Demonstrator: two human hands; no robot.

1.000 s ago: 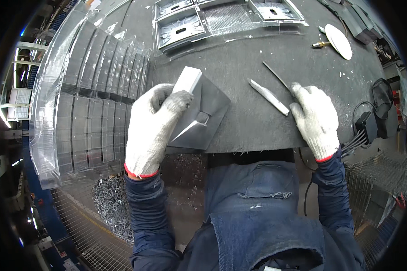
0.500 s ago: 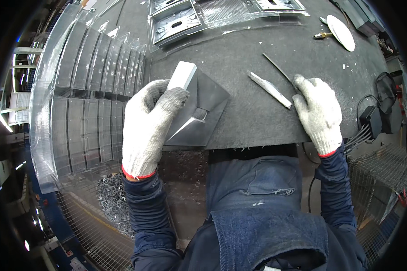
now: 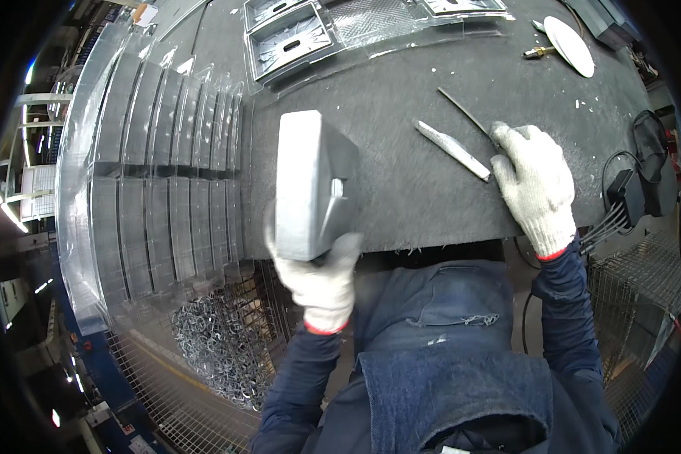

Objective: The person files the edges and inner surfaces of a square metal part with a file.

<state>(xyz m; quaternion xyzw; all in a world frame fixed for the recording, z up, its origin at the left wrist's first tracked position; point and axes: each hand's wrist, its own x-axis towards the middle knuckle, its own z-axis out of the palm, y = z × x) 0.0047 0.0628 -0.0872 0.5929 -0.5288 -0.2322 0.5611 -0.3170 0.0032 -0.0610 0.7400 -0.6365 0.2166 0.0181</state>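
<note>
My left hand point(image 3: 315, 291), in a white knit glove with a red cuff, grips the lower end of a grey box-shaped metal part point(image 3: 298, 181). The part stands on edge, its pale narrow side facing up and a small slot showing on its darker face. Glove and part are slightly blurred. On the right, my gloved right hand point(image 3: 539, 189) rests on the dark worktop point(image 3: 408, 204), its fingers closed around the near end of a thin metal rod point(image 3: 463, 110), which looks like a slim file. Beside it lies a pale, wrapped, stick-like tool point(image 3: 454, 151).
Clear plastic trays point(image 3: 166, 174) holding grey parts stand at the left. Another tray point(image 3: 291, 45) of open housings lies at the back. A white disc point(image 3: 569, 47) with a brass fitting is far right. Below left, a wire basket holds metal pieces point(image 3: 219, 348). Cables point(image 3: 604, 223) hang near the right edge.
My left hand has moved down and to the right, now holding the grey part at its near end. The part has turned from lying tilted to standing on edge. My right hand has barely moved.
</note>
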